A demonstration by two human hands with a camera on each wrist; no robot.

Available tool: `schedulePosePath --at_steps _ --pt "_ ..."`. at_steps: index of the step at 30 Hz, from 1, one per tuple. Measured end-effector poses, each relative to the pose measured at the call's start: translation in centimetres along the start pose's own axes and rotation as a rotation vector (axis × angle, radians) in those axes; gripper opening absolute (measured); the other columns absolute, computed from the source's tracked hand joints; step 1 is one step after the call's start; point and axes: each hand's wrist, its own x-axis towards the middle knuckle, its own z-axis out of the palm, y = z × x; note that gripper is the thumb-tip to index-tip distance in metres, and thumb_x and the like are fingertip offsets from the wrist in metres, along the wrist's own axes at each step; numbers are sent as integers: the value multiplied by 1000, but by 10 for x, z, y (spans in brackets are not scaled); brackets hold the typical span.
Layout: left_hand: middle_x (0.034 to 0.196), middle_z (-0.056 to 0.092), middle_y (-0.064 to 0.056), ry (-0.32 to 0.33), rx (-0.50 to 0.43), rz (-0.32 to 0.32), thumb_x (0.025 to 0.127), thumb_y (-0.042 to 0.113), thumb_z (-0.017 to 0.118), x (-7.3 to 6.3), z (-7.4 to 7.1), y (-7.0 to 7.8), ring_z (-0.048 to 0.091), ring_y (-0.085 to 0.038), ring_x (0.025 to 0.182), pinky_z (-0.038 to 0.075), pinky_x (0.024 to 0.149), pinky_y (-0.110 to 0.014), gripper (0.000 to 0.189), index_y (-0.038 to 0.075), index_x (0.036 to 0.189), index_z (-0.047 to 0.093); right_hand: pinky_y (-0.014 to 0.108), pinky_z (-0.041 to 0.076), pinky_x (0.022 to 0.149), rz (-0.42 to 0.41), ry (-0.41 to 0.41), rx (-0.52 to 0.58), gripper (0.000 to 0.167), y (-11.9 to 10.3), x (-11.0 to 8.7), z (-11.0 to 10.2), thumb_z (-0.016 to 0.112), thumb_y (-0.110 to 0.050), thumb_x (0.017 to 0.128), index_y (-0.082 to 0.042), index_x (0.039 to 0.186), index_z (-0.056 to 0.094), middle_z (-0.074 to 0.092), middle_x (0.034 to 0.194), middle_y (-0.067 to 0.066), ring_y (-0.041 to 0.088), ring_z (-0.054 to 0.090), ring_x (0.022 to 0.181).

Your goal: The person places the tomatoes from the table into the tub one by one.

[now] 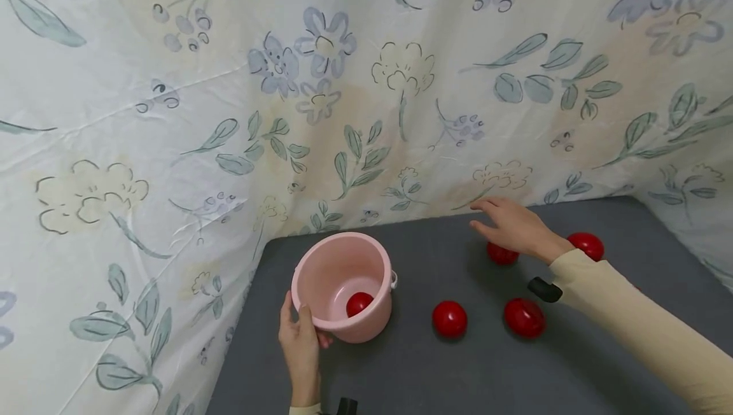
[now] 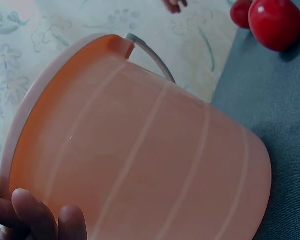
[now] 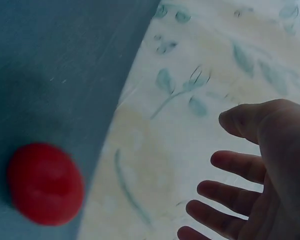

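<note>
A pink bucket stands on the dark grey surface with a smooth, round red object inside it. My left hand grips the bucket's rim at its near left side, thumb on the rim; several fingertips show against the bucket in the left wrist view. My right hand is raised over another round red object, fingers spread and holding nothing. In the right wrist view a red object lies apart from its fingers.
More round red objects lie on the grey surface: one right of the bucket, one near the right wrist and one beyond the sleeve. A flower-patterned cloth rises along the back and sides.
</note>
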Motion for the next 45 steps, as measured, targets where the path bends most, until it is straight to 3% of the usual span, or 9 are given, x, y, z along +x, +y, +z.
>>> schedulePosePath --at_steps 7,14,18,29,37,45 --pt "44 49 5 -12 18 3 106 14 47 1 0 -1 47 -9 32 47 41 -25 53 5 156 32 70 40 104 77 -67 13 60 27 -4 19 57 -40 101 -4 148 47 42 151 27 49 39 138" --pt "46 50 3 -15 53 -11 106 20 48 -1 2 0 48 -11 34 49 43 -26 56 7 157 31 70 44 97 92 -88 2 62 46 -10 39 60 -42 99 -3 146 49 45 147 30 51 45 128" --pt "46 50 2 -10 60 -9 106 22 49 -2 2 -1 48 -11 33 49 42 -27 57 6 158 30 73 44 94 111 -123 11 73 54 -13 47 62 -49 96 -5 151 42 42 148 32 53 42 128" --pt "47 51 2 -2 54 -12 106 20 49 -1 0 2 48 -12 34 49 42 -26 56 7 157 30 71 49 87 118 -196 57 80 64 -20 62 73 -43 89 -3 150 40 40 144 36 57 44 124" --pt "47 51 3 5 51 -7 106 21 49 0 0 2 49 -11 34 49 43 -25 55 7 157 32 64 54 85 114 -226 94 77 65 -16 63 75 -34 88 0 149 40 48 133 38 49 58 110" --pt "46 50 4 -8 46 -1 107 20 49 1 -1 2 48 -11 34 49 43 -26 55 7 157 31 60 55 84 111 -220 116 75 61 -13 64 76 -30 87 2 146 43 50 128 36 45 60 105"
